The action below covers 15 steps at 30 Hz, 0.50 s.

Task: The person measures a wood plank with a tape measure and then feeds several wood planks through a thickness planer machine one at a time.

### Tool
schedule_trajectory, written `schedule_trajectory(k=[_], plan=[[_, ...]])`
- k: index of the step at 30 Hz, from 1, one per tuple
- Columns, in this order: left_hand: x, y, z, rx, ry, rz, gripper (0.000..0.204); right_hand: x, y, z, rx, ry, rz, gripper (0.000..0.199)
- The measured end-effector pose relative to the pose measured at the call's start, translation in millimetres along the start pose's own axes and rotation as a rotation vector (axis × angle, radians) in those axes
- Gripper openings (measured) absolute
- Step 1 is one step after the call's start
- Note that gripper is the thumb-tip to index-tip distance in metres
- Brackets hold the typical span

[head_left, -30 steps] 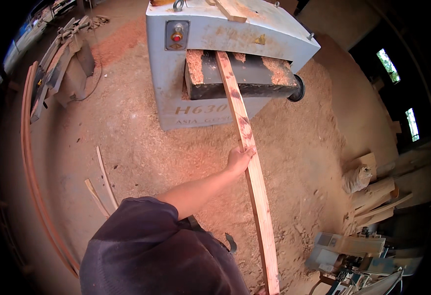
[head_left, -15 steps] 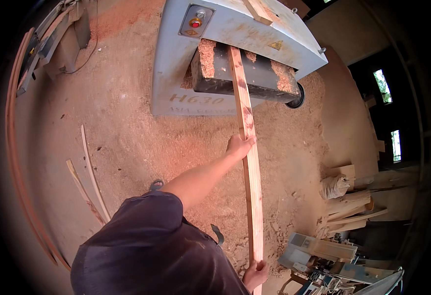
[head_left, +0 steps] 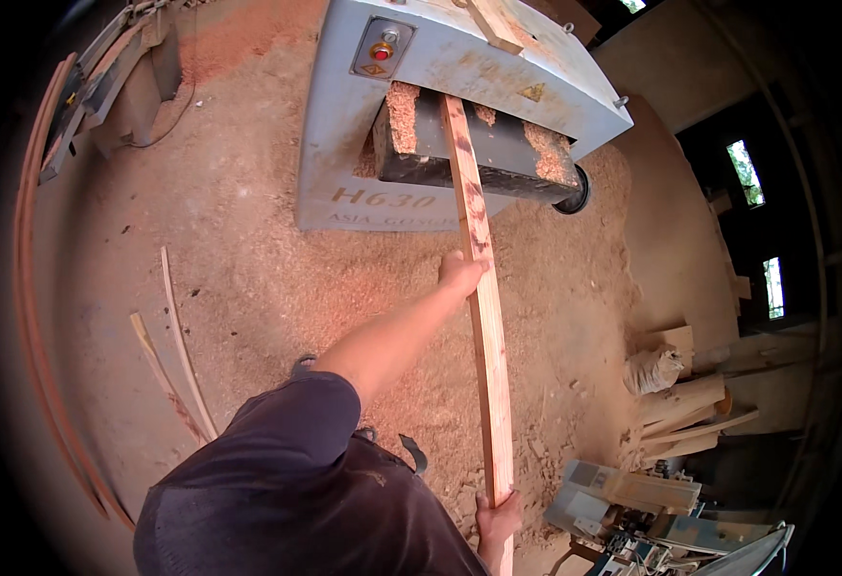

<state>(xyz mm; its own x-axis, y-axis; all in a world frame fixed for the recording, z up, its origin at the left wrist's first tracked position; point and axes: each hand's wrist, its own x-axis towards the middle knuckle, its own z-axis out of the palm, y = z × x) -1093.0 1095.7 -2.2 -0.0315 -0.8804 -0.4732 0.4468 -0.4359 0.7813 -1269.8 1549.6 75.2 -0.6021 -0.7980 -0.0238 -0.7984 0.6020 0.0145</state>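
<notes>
A long, narrow wooden plank (head_left: 491, 374) with dark reddish stains runs from below me up into the opening of a grey thickness planer (head_left: 498, 72). Its far part lies over the planer's dark bed (head_left: 428, 130). About midway along, my left hand (head_left: 461, 276) is closed around the plank from its left side, with the arm stretched forward. Closer to my body, my right hand (head_left: 500, 516) also grips the plank, its thumb and fingers showing on either side. The plank's far end is hidden inside the machine.
Wood shavings cover parts of the bed and floor. A short board (head_left: 495, 26) rests on top of the planer, near its control panel (head_left: 384, 48). Thin strips (head_left: 176, 336) and long boards (head_left: 27, 259) lie left. Offcuts (head_left: 685, 398) and a cluttered machine (head_left: 623, 509) stand right.
The plank has slid slightly farther into the planer. Both hands have shifted a little forward with it, still gripping. My view has tilted slightly.
</notes>
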Motion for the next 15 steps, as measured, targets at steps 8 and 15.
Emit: schedule_trajectory(k=[8,15], plan=[[-85.7,-34.3,23.8,-0.053,-0.084,-0.125,0.025,28.3,-17.3,1.2,0.003,0.059,-0.053,0.056],[-124.5,-34.0,31.9,0.028,-0.107,-0.118,0.028,53.5,-28.8,-3.2,-0.024,0.12,-0.136,0.056]])
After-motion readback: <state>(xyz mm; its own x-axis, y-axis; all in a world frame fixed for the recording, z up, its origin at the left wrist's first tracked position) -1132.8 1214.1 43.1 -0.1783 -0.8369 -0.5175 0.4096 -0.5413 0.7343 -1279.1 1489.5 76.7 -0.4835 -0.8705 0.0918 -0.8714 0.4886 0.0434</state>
